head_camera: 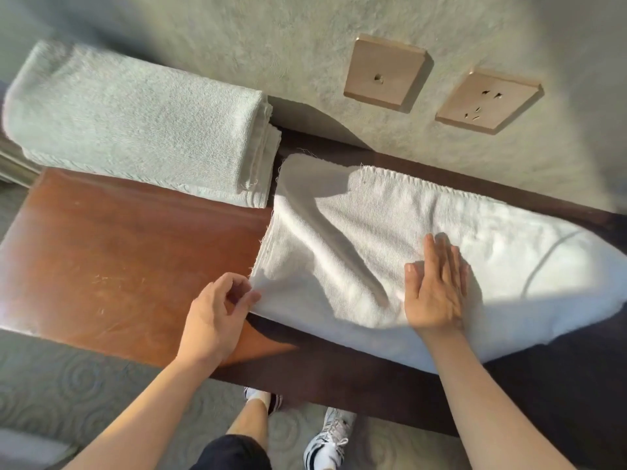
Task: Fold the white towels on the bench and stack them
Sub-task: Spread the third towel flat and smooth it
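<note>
Towel [390,239] spread on wooden bench [112,266], right hand [436,286] pressing it flat with straight fingers, left hand [217,313] pinching its near corner, folded towel [135,123] beside it, no readable writing

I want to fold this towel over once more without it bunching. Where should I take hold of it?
Probably by the near left corner of the towel, coming from the left, where the left hand already pinches it: the layered edge lies free over the bench there, while the right hand presses the middle flat.
</note>
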Tool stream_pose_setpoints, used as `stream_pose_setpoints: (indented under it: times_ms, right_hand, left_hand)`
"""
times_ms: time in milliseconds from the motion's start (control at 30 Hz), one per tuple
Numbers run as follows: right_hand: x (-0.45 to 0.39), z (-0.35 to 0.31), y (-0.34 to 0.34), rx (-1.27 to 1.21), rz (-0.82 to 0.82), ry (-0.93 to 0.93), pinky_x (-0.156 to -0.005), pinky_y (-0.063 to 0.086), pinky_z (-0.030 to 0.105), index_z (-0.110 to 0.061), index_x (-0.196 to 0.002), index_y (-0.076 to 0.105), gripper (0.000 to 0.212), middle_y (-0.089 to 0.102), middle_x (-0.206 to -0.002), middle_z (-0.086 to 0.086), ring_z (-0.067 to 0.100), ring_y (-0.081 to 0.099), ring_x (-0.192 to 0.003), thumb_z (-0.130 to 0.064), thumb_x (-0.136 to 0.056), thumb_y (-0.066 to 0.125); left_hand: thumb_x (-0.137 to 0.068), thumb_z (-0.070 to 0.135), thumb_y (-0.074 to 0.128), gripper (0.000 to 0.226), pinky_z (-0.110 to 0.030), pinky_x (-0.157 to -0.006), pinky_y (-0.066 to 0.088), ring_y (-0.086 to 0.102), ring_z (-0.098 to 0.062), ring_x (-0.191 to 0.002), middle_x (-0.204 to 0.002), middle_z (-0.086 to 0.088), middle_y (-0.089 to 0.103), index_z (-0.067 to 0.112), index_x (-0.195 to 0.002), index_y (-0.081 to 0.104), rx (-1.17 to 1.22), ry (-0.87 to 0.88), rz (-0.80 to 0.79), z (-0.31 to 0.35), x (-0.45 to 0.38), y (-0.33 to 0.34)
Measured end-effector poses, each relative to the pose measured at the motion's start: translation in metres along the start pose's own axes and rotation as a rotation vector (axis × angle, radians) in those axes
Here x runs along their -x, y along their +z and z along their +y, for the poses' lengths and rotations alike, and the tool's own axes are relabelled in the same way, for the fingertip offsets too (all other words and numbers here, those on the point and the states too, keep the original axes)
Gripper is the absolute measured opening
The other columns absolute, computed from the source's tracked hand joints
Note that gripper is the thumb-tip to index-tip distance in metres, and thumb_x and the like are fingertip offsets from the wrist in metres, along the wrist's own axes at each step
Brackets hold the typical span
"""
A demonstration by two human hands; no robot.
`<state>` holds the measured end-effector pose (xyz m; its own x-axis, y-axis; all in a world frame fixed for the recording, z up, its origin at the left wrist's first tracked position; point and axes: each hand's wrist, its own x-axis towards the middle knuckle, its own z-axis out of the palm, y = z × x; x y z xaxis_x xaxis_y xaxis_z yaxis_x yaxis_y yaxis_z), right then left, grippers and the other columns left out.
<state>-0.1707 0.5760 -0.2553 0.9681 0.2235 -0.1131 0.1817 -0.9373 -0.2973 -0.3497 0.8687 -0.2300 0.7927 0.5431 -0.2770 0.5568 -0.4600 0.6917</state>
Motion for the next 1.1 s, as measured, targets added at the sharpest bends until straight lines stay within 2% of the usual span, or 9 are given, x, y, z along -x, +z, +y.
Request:
stream_pose_setpoints:
  times_ms: [200,400,667,767,833,900,967,1033,1100]
  right_hand:
    - [0.013,0.013,-0.006,0.042,-0.101,-0.051,-0.127,0.0,0.044,-0.023,-0.162,0.012,0.071,0.006,-0.17,0.003,0.019,-0.004,-0.157,-0.054,-0.099,0.021]
    - [0.011,-0.038,0.003,0.109,-0.074,-0.001,-0.125,-0.004,0.053,-0.033,-0.162,0.002,0.068,0.001,-0.171,0.003,0.025,-0.005,-0.157,-0.055,-0.101,0.021]
    - [0.022,-0.062,0.039,0.25,-0.077,-0.2,-0.122,0.003,0.064,-0.039,-0.161,0.001,0.069,-0.005,-0.171,-0.001,0.03,-0.008,-0.156,-0.067,-0.099,0.014]
    - [0.022,-0.064,0.044,0.229,-0.046,-0.206,-0.121,0.006,0.066,-0.037,-0.161,0.005,0.066,-0.001,-0.171,0.0,0.031,-0.003,-0.157,-0.055,-0.1,0.021]
    - [0.021,-0.066,0.046,0.221,-0.05,-0.207,-0.122,0.002,0.064,-0.037,-0.161,0.002,0.065,-0.002,-0.171,0.0,0.029,-0.005,-0.157,-0.059,-0.102,0.017]
    - [0.02,-0.063,0.046,0.213,-0.039,-0.22,-0.121,0.009,0.063,-0.035,-0.162,0.008,0.061,0.006,-0.17,0.001,0.03,0.003,-0.157,-0.054,-0.104,0.012]
    - [0.019,-0.061,0.047,0.182,0.016,-0.235,-0.119,0.017,0.065,-0.029,-0.16,0.024,0.059,0.021,-0.167,0.004,0.032,0.018,-0.155,-0.046,-0.103,0.021]
    - [0.018,-0.06,0.051,0.133,0.088,-0.228,-0.12,0.019,0.063,-0.022,-0.156,0.037,0.059,0.029,-0.165,0.004,0.03,0.022,-0.154,-0.044,-0.103,0.026]
    - [0.019,-0.063,0.051,0.1,0.104,-0.229,-0.121,0.02,0.06,-0.019,-0.155,0.039,0.059,0.029,-0.165,0.003,0.026,0.02,-0.155,-0.043,-0.103,0.024]
  left_hand:
    - [-0.091,0.021,0.073,0.034,-0.028,-0.07,0.043,0.054,-0.006,-0.086,-0.087,0.012,0.059,0.041,-0.09,0.046,-0.056,-0.04,-0.147,-0.028,0.015,-0.016]
    - [-0.087,0.072,0.049,0.037,-0.038,-0.076,0.04,0.052,-0.018,-0.082,-0.079,0.008,0.056,0.039,-0.105,0.041,-0.298,-0.047,-0.216,-0.008,-0.004,-0.01]
    - [-0.085,0.036,0.076,0.026,-0.035,-0.077,0.037,0.051,-0.025,-0.087,-0.085,0.006,0.054,0.021,-0.095,0.057,-0.269,-0.087,-0.075,-0.01,0.008,-0.016]
    - [-0.086,0.04,0.057,0.033,-0.032,-0.087,0.035,0.05,-0.022,-0.096,-0.103,0.003,0.054,0.017,-0.109,0.056,-0.208,0.251,0.107,0.037,-0.01,0.001]
    - [-0.092,0.037,0.05,0.039,-0.04,-0.105,0.04,0.051,-0.026,-0.124,-0.133,0.0,0.056,0.019,-0.126,0.055,-0.208,0.455,-0.026,0.077,-0.032,0.033]
    - [-0.104,0.039,0.032,0.05,-0.043,-0.126,0.016,0.016,-0.024,-0.155,-0.166,-0.003,0.026,0.025,-0.152,0.038,-0.313,0.462,-0.208,0.108,-0.056,0.065]
    - [-0.106,0.047,0.01,0.057,-0.041,-0.127,-0.005,-0.01,-0.021,-0.157,-0.171,0.0,-0.003,0.034,-0.162,0.007,-0.512,0.458,-0.292,0.111,-0.085,0.082]
    - [-0.104,0.057,0.003,0.061,-0.042,-0.127,-0.003,0.003,-0.022,-0.157,-0.171,0.003,0.004,0.039,-0.16,-0.009,-0.688,0.498,-0.295,0.095,-0.113,0.082]
    - [-0.103,0.063,0.013,0.064,-0.04,-0.125,0.01,0.023,-0.021,-0.151,-0.164,0.005,0.029,0.038,-0.161,0.003,-0.744,0.538,-0.221,0.083,-0.13,0.074]
